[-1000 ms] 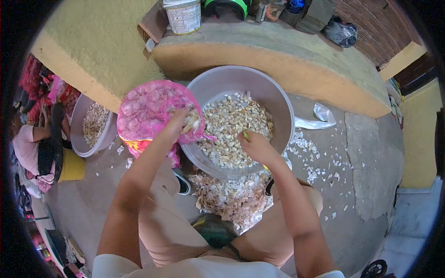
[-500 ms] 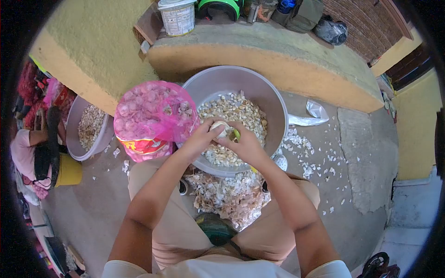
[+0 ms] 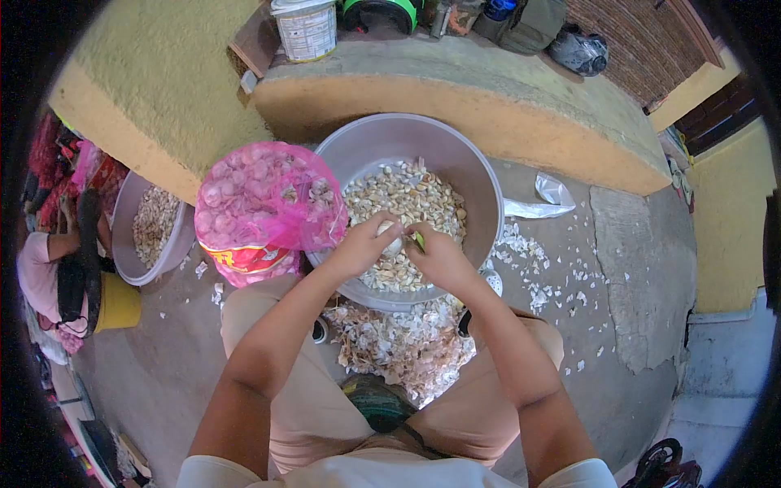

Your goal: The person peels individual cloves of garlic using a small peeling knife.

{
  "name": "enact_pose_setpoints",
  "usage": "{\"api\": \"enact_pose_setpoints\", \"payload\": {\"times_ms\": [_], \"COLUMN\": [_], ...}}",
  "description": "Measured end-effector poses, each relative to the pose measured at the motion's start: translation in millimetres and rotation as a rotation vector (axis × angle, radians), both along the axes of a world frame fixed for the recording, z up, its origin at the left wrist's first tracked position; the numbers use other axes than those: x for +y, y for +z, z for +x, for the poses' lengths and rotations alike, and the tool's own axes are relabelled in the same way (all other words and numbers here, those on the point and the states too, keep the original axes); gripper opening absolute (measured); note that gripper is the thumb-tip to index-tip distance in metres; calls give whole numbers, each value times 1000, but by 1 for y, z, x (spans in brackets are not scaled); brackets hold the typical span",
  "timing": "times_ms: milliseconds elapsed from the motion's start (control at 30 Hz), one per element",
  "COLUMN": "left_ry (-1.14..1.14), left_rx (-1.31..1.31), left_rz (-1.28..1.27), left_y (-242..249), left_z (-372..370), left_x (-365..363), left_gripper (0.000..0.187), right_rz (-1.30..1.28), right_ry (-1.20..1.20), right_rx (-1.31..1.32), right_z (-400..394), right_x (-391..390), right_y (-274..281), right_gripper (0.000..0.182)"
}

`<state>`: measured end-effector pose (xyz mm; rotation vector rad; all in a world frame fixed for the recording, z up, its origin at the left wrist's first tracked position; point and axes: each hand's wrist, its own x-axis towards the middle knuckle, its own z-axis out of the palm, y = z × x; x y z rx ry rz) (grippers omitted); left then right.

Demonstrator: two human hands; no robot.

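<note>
Over a large grey tub (image 3: pixel 476 154) of loose garlic cloves (image 3: pixel 407 191), my left hand (image 3: pixel 364 246) is closed on a whitish garlic bulb (image 3: pixel 391 246). Close on its right, my right hand (image 3: pixel 437 256) is closed on a small tool with a green handle (image 3: pixel 419 241); its blade is too small to make out. A pink mesh bag (image 3: pixel 264 203) full of garlic bulbs stands against the tub's left side. Below the tub, between my legs, lies a heap of garlic peel (image 3: pixel 403 346).
At the left, a person (image 3: pixel 45 268) sits by a second tub (image 3: pixel 126 244) of cloves and a yellow bucket (image 3: pixel 119 302). Peel scraps (image 3: pixel 529 260) dot the floor at right. Behind the tub runs a raised ledge (image 3: pixel 455 102) bearing a white pail (image 3: pixel 307 32).
My hands have moved slightly apart, the right one with the green-handled tool drawing away from the bulb. The whole view has shifted a little.
</note>
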<state>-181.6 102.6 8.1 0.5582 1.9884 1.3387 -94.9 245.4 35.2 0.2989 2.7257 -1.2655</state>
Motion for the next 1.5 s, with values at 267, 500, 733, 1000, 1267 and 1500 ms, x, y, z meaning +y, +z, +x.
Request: {"api": "enact_pose_setpoints", "payload": {"times_ms": [267, 500, 733, 1000, 1267, 1500], "left_ry": [90, 19, 136, -97, 126, 183], "left_rx": [-191, -705, -916, -1108, -868, -854], "left_rz": [93, 400, 449, 1117, 748, 758], "left_y": [4, 0, 1, 8, 2, -2], "left_z": [4, 4, 4, -23, -21, -21], "left_x": [1, -2, -1, -16, -8, -5], "left_gripper": [35, 34, 39, 49, 50, 47], "right_rz": [-21, -620, -1098, -1500, 120, 257], "right_ry": [116, 13, -221, -176, 706, 286], "right_rx": [-37, -149, -98, -40, -390, -305], "right_z": [-1, 1, 7, 8, 36, 25], "right_x": [1, -2, -18, 25, -12, 6], "right_y": [0, 9, 9, 3, -40, -35], "right_gripper": [36, 33, 24, 29, 50, 47]}}
